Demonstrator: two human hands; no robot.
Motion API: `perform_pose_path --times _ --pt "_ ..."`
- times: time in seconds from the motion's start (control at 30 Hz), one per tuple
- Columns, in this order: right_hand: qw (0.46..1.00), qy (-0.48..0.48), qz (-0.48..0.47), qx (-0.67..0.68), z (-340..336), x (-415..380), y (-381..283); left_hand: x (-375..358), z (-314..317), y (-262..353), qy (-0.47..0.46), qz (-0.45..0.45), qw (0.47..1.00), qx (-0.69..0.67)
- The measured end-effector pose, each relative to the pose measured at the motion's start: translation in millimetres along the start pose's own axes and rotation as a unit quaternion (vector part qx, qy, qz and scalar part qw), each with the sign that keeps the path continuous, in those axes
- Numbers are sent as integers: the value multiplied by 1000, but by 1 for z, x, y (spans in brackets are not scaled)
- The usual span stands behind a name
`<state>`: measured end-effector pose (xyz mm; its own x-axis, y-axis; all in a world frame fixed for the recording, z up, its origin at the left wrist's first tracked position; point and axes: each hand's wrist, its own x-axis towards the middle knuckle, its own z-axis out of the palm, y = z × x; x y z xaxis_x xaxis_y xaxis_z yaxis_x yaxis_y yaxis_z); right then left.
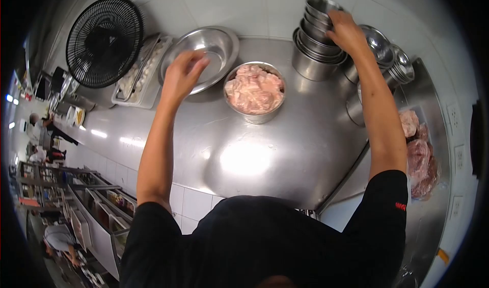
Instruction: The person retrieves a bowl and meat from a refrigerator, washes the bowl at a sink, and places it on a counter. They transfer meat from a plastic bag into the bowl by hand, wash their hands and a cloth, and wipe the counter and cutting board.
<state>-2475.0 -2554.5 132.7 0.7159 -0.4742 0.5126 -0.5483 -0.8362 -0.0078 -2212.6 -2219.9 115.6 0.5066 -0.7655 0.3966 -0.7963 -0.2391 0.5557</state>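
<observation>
My right hand (347, 31) grips the rim of a steel container (318, 25) in a nested stack at the back wall. Larger steel pots (311, 66) form the bottom of that stack. Over the near side of a wide steel bowl (224, 43), my left hand (179, 78) hovers with fingers bent and thumb apart, holding nothing; it is slightly blurred. Between my arms stands a round steel pot (259, 118) heaped with pale pink raw meat (254, 89).
A black fan (105, 42) stands at the left, beside a tray (135, 104) of pale pieces. More steel bowls (379, 46) are stacked at the right. Bagged raw meat (422, 165) lies beyond my right arm. People (61, 238) work among kitchen counters at far left.
</observation>
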Motion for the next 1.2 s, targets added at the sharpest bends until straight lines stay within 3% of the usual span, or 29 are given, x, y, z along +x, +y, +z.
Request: perform_pose_path --times 0.07,0.17,0.23,0.3,0.4,0.5,0.63,0.73,0.83,1.0,1.2 --pt "999 25 18 14 14 -14 -2 -52 -11 -57 30 -55 995 -74" --pt "991 39 -1 130 -2 -45 -43 -141 -25 -94 66 -164 981 -81" --pt "968 -72 -57 235 17 -78 -69 -193 -18 -123 76 -241 959 -132" --pt "970 -142 -85 180 37 -112 -100 -228 -11 -138 53 -261 941 -209" --pt "976 -183 22 119 54 -143 -115 -243 -10 -145 0 -270 930 -249" --pt "949 -229 149 160 44 -186 -141 -236 -15 -150 -33 -244 933 -263" --pt "909 -22 326 260 34 -205 -205 -226 -14 -142 -102 -196 937 -270" --pt "969 90 161 163 30 -194 -270 -214 -3 -128 -172 -151 926 -301" --pt "981 107 75 143 39 -171 -299 -201 9 -113 -219 -136 907 -333" --pt "982 -5 49 184 52 -175 -269 -156 41 -104 -182 -129 904 -365" --pt "964 -114 48 236 14 -191 -210 -116 78 -69 -149 -78 931 -323"
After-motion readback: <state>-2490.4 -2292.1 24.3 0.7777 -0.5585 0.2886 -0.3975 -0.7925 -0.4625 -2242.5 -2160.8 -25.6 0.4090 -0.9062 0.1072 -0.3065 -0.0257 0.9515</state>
